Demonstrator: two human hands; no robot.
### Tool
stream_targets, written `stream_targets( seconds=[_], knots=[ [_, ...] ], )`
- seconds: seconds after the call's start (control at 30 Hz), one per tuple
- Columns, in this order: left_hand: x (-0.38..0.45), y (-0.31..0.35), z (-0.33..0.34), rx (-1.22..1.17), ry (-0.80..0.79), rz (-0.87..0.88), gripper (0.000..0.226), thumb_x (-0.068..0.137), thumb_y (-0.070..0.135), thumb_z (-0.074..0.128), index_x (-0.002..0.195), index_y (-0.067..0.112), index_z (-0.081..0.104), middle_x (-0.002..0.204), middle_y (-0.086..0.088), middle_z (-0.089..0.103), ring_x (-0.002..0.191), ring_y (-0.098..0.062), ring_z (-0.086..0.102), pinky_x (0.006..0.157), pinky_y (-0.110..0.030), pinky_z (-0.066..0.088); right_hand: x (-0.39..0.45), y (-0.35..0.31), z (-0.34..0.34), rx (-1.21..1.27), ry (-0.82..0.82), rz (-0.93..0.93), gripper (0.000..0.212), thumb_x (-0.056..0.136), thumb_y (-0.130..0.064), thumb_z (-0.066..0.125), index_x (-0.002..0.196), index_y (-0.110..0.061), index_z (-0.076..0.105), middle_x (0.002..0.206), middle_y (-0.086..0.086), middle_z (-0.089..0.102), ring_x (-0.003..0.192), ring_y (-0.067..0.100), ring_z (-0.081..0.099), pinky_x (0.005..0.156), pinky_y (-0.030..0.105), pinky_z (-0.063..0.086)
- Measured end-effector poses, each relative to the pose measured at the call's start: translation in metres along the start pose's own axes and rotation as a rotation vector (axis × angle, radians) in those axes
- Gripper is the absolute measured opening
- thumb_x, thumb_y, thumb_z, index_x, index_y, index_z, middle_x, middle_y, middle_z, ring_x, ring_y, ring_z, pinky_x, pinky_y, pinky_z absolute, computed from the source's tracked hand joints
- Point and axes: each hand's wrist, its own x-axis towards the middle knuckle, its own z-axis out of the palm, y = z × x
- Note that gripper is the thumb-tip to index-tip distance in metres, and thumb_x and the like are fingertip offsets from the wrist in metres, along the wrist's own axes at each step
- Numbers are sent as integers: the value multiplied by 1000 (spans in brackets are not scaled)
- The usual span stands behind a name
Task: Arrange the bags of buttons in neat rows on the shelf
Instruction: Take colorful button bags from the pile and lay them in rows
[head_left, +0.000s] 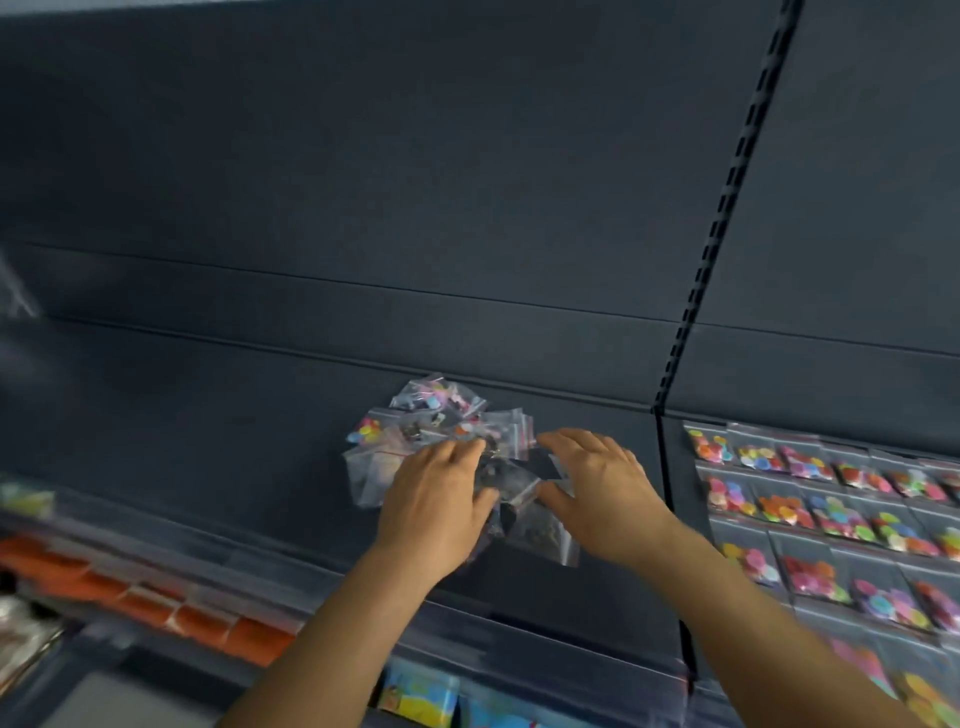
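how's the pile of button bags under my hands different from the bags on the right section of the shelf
The pile is jumbled and overlapping; the right-hand bags lie in neat rows. Both hands, left and right, rest on the pile; the rows are untouched. Both are small clear bags of coloured buttons.

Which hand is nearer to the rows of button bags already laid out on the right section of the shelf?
The right hand. It rests on the loose pile of bags, on the side facing the neat rows. The left hand lies on the pile's other side, farther away.
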Motion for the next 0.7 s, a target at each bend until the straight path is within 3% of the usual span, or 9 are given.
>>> stream_targets(
  seconds=[0.33, 0.57, 0.63, 0.7],
  knots=[
    [20, -92, 9, -39, -7, -233, 50, 100, 33, 36, 146, 17, 29, 152, -1, 31, 137, -21, 32, 112, -34, 29, 64, -41, 37, 23, -65, -132, 50, 96, -30, 44, 144, -26, 33, 149, -3, 36, 138, 20, 30, 115, 36, 24],
    [41, -125, 17, -41, -90, -194, 48, 101, 35, 28, 145, 18, 33, 153, 3, 29, 139, -16, 27, 113, -33, 24, 110, -64, 64, 9, -217, -249, 52, 98, -37, 34, 148, -25, 22, 156, -4, 20, 145, 20, 15, 118, 44, 14],
    [40, -127, 18, -63, -80, -183, 43, 101, 32, 27, 135, 17, 49, 146, 2, 41, 131, -16, 39, 109, -33, 31, 115, -63, 69, 31, -236, -311, 39, 98, -34, 37, 134, -22, 46, 140, 1, 47, 131, 23, 40, 111, 42, 30],
    [38, -129, 18, -104, -5, -193, 40, 101, 27, 29, 111, 13, 64, 124, -2, 57, 110, -18, 53, 98, -34, 41, 120, -61, 68, 76, -195, -320, 25, 96, -29, 41, 99, -16, 62, 98, 4, 64, 94, 23, 59, 88, 34, 46]
  ],
)
